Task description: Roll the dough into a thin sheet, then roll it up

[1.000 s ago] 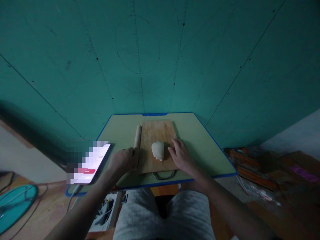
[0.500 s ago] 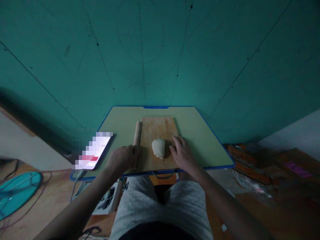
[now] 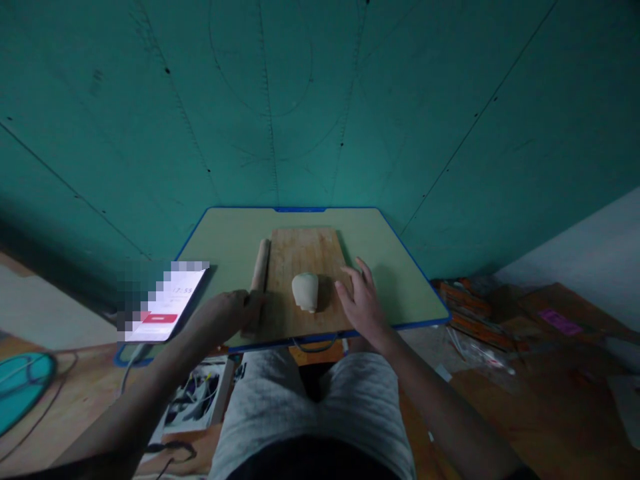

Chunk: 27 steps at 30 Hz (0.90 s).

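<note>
A wooden rolling pin lies lengthwise along the left side of a wooden cutting board. My left hand is closed over the pin's near half, its fingers partly hidden in shadow. On the board's near half sits a pale lump of dough, rounded at the top and uneven at its near end. My right hand is at the board's right edge, fingers spread and holding nothing. A small gap separates its thumb from the dough.
The board rests on a small, blue-edged light green table against a green wall. A lit tablet-like screen with a cable stands at the table's left. Below it is a white box of small items. Boxes are at right.
My right hand has lifted slightly off the board's edge, its fingers spreading wider. My left hand remains at the rolling pin. The whole view has shifted a little.
</note>
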Each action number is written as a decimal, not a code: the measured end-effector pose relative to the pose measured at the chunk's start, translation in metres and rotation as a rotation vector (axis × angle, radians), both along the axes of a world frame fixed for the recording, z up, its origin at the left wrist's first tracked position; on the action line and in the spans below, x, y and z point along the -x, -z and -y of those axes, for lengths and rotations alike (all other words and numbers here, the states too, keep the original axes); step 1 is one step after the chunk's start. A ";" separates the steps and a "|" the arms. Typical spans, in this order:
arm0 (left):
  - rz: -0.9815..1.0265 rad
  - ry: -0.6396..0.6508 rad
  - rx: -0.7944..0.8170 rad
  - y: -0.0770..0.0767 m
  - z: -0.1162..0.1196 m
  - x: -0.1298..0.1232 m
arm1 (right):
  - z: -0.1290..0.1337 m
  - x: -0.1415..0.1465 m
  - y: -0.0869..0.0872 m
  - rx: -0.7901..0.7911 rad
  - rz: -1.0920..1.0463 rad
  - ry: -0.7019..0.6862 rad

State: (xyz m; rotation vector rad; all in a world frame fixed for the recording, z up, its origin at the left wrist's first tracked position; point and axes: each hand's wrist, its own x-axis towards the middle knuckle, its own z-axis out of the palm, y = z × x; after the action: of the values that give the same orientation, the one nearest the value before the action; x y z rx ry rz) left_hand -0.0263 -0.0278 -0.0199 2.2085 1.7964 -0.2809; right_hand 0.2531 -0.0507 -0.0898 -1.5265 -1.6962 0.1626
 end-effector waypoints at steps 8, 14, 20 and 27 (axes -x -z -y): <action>0.180 0.021 -0.169 -0.024 -0.002 0.015 | -0.019 -0.022 -0.068 -0.221 -0.021 -0.108; 0.276 0.330 -0.365 -0.024 -0.015 -0.001 | -0.042 -0.008 -0.097 -0.348 0.081 -0.150; 0.283 0.397 -0.373 -0.008 -0.014 -0.006 | -0.044 0.008 -0.068 0.128 0.289 -0.154; 0.175 0.436 -0.362 -0.016 -0.020 -0.026 | -0.029 0.014 -0.060 0.243 0.402 -0.214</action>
State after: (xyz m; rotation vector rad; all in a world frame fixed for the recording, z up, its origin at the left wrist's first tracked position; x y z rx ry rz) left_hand 0.0001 -0.0080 -0.0038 2.7681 1.3433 0.1659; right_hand 0.2388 -0.0221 -0.0303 -1.6290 -2.2285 0.1877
